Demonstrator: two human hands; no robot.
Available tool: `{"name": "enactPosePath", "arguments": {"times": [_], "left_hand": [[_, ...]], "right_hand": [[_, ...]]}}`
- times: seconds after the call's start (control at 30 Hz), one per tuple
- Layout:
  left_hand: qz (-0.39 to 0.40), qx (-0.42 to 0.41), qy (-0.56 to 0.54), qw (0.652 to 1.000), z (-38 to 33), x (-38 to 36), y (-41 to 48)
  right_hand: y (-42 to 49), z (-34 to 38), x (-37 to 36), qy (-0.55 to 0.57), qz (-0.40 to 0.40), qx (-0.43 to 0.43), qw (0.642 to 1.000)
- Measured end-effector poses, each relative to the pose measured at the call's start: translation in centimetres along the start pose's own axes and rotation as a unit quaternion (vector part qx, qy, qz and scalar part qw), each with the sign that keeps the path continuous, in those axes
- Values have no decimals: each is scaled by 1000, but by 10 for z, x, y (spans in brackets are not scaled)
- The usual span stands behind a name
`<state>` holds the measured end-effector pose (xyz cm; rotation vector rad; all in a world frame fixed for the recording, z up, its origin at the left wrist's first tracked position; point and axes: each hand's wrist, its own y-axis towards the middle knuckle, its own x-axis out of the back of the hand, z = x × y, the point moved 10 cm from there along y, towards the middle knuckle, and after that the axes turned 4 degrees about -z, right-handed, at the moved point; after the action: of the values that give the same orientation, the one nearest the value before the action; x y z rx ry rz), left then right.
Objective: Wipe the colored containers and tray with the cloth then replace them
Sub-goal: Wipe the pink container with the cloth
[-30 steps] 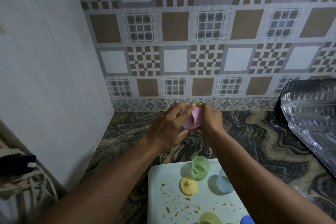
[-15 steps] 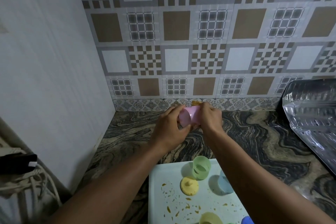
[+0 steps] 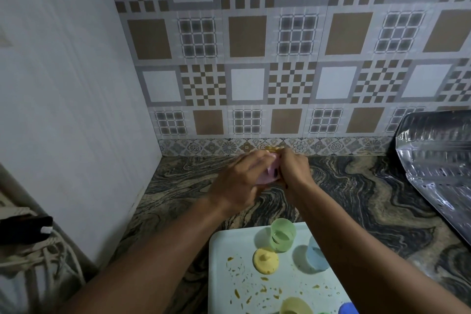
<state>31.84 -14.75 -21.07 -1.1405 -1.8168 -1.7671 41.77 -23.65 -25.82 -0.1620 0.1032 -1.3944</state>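
Above the marbled counter, my left hand point(image 3: 235, 183) wraps around a pink container point(image 3: 270, 173), lying sideways between both hands. My right hand point(image 3: 293, 169) is closed against the container's other side, with a sliver of yellow cloth point(image 3: 271, 147) peeking above its fingers. Below the hands lies a pale tray point(image 3: 221, 275) speckled with orange crumbs. On it stand a green container point(image 3: 282, 234), a yellow lid point(image 3: 265, 260), a light blue container point(image 3: 314, 256) partly behind my right forearm, a yellow container point(image 3: 295, 306) and a dark blue container point(image 3: 348, 308) at the bottom edge.
A shiny metal sheet point(image 3: 438, 171) leans at the right over the counter point(image 3: 369, 194). A white panel point(image 3: 63, 109) walls off the left side. The tiled wall point(image 3: 254, 58) closes the back. Cords and a dark object point(image 3: 25, 229) sit at lower left.
The pink container has been turned between my hands, and my left hand now covers more of it. Both hands stayed at about the same spot above the counter.
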Motion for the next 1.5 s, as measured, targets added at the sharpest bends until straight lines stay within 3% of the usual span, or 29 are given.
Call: {"name": "enactPosePath", "arguments": {"times": [0.03, 0.1, 0.23, 0.27, 0.33, 0.4, 0.43, 0.5, 0.53, 0.57, 0.63, 0.7, 0.8, 0.87, 0.93, 1.03, 1.07, 1.13, 1.2, 1.27, 1.3, 1.33, 1.4, 1.47, 1.5], "left_hand": [[16, -46, 29, 998, -3, 0, -1], [20, -39, 28, 999, 4, 2, 0], [8, 153, -85, 985, 35, 3, -8], [8, 139, -75, 987, 31, 4, -7], [-9, 2, 24, 1000, 3, 10, -2], [2, -120, 110, 987, -12, 10, -4], [10, -129, 120, 984, -11, 10, -5], [9, -45, 65, 997, 8, 13, -2], [-1, 45, -3, 999, 25, 14, -3], [-12, 153, -97, 983, 43, 13, -7], [-23, 313, -273, 909, 65, 2, -17], [7, 355, -350, 867, 66, -12, -17], [26, 364, -410, 836, 58, -20, -14], [22, 353, -395, 848, 56, -19, -14], [23, 302, -307, 902, 53, -14, -13], [32, 97, -65, 993, 28, 2, -5], [38, 39, -13, 998, 20, 5, -5], [43, 24, -18, 999, 18, 6, -6], [39, 125, -118, 984, 33, 4, -9], [29, 244, -215, 945, 45, -2, -16], [16, 262, -232, 937, 46, -1, -17], [7, 237, -204, 950, 42, 3, -16], [30, 110, -103, 988, 22, 7, -13], [55, -5, -29, 998, 6, 9, -17], [58, -23, -15, 998, 4, 10, -19]], "right_hand": [[0, -1, -1, -3, 12, -5, 1000], [-2, 0, -1, -7, 30, -8, 999], [3, 10, -2, -20, 32, 21, 999], [4, 11, -2, -27, 31, 26, 999], [5, 3, -3, -36, 36, 4, 999], [4, -9, -5, -34, 56, -41, 997], [3, -12, -6, -29, 68, -59, 996], [3, -11, -3, -13, 71, -72, 995], [6, -7, 1, 1, 59, -62, 996], [8, -1, 6, 16, 37, -40, 998], [9, 11, 10, 39, 15, 33, 999], [-2, 24, 0, 40, 50, 124, 990], [-17, 32, -12, 5, 77, 212, 974], [-16, 29, -15, 9, 71, 213, 975], [-11, 23, -16, 16, 70, 179, 981], [-2, 5, -20, 45, 95, 76, 992], [-3, 1, -20, 50, 100, 48, 993], [-2, -3, -20, 44, 89, 23, 995], [2, -6, -17, 50, 58, 18, 997], [2, -5, -15, 66, 32, 23, 997], [1, -6, -15, 64, 31, 24, 997], [-1, -8, -17, 60, 35, 18, 997], [-3, -19, -18, 53, 49, -35, 997], [-6, -33, -24, 49, 92, -119, 988], [-7, -38, -25, 38, 112, -148, 982]]}}
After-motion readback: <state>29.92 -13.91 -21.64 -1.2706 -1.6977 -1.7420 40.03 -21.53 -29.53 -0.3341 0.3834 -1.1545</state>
